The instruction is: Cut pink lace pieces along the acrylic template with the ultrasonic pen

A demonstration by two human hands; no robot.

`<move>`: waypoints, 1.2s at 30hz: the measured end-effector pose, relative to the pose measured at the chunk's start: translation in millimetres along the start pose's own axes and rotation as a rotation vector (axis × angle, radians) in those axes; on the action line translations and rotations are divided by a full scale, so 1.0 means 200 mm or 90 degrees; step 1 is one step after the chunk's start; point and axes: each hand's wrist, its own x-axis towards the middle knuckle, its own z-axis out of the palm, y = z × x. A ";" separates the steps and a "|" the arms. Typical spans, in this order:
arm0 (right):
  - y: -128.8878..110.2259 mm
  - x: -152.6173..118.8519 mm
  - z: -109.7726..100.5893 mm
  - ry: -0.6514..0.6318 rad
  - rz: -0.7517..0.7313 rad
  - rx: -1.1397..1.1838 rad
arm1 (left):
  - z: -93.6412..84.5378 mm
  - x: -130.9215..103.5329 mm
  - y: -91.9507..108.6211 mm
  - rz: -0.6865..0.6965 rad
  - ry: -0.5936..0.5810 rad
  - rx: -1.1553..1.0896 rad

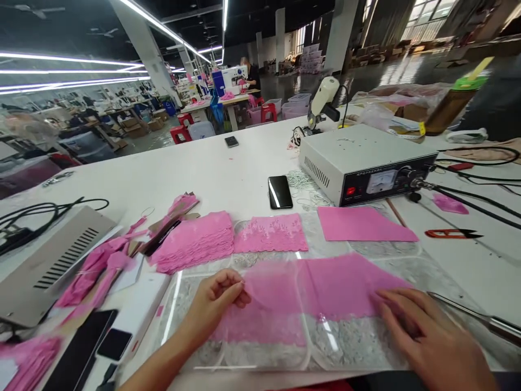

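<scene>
A sheer pink lace piece [264,320] with a scalloped lower edge lies blurred over a clear plastic sheet [342,342]. My left hand [223,293] is closed, thumb against fingers, pinching its upper left edge. To the right, overlapping or joining it, a plainer pink fabric panel [337,282] lies flat. My right hand [431,331] rests at that panel's right end, fingers stretched out and apart, fingertips touching the cloth. Behind them are a thick stack of pink lace pieces [195,239], a smaller lace pile [271,233] and a smooth pink panel [362,224].
A metal control box [366,157] with cables stands at the back right. Red thread snips [451,234] and a metal rod-like tool [480,320] lie on the right. A phone [280,192] lies mid-table. Pink straps [101,260] and a grey box [52,266] are left.
</scene>
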 end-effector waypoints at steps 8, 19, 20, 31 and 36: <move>-0.39 0.10 0.11 -0.120 -0.199 0.153 | -0.20 -0.18 -0.14 -0.063 0.010 0.053; -0.42 0.14 0.20 -0.176 -0.255 0.073 | -0.21 -0.07 -0.11 -0.020 -0.037 0.082; -0.43 0.15 0.20 -0.175 -0.254 0.067 | -0.22 -0.07 -0.11 -0.016 -0.036 0.086; -0.51 0.17 0.12 -0.216 -0.271 0.112 | -0.35 -0.14 -0.11 0.106 -0.046 0.295; -0.52 0.12 0.14 -0.241 -0.304 0.143 | -0.38 -0.17 -0.15 0.180 -0.068 0.422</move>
